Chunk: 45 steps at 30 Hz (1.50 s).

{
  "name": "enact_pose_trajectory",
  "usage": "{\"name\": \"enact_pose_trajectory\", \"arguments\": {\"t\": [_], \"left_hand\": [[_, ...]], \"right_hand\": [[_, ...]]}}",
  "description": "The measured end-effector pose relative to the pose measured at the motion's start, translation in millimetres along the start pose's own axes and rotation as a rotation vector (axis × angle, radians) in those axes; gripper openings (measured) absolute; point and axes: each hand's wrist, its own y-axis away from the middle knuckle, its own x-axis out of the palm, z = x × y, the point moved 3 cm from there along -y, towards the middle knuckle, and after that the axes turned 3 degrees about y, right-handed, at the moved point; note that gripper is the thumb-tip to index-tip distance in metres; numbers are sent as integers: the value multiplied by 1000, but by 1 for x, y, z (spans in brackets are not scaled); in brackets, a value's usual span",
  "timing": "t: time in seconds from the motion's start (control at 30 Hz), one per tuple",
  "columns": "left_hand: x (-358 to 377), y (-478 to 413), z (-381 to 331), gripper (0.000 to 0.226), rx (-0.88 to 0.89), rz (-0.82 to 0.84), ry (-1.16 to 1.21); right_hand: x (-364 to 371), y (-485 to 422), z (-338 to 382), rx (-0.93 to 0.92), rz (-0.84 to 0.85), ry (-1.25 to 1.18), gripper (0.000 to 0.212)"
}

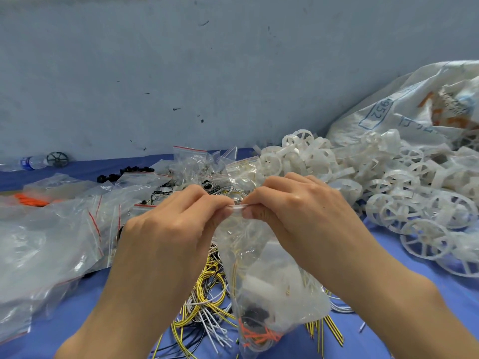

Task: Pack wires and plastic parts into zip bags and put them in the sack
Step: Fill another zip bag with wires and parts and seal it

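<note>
Your white sack (414, 99) lies at two o'clock, "952" printed on it in a blue box, with white plastic wheels (388, 193) heaped at three. At centre your left hand (168, 224) and right hand (298, 203) each pinch the top strip of a filled zip bag (272, 294), above loose wires (204, 288) at six.

Small packing workshop: plastic wheels (404, 182) heaped, zip bags (64, 229), woven sack (388, 110), blue table (77, 314).

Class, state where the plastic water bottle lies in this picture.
In the head view the water bottle lies on its side at the far left, by the wall, just left of a dark wheel.
</note>
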Motion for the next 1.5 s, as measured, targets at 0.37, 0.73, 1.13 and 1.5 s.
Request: {"name": "enact_pose_trajectory", "arguments": {"t": [0.37,0.73,1.13,1.5], "left_hand": [[11,2,3,32,-157,125,301],[10,1,0,29,-123,87,80],[3,3,34,24,-123,28,83],[-2,7,56,26,-131,-12,86]], "right_hand": [[0,2,-1,26,5,-37,10],[3,3,-2,101,-31,-5,23],[1,5,-20,164,-26,-44,11],[-9,6,-37,249,-103,-37,15]]}}
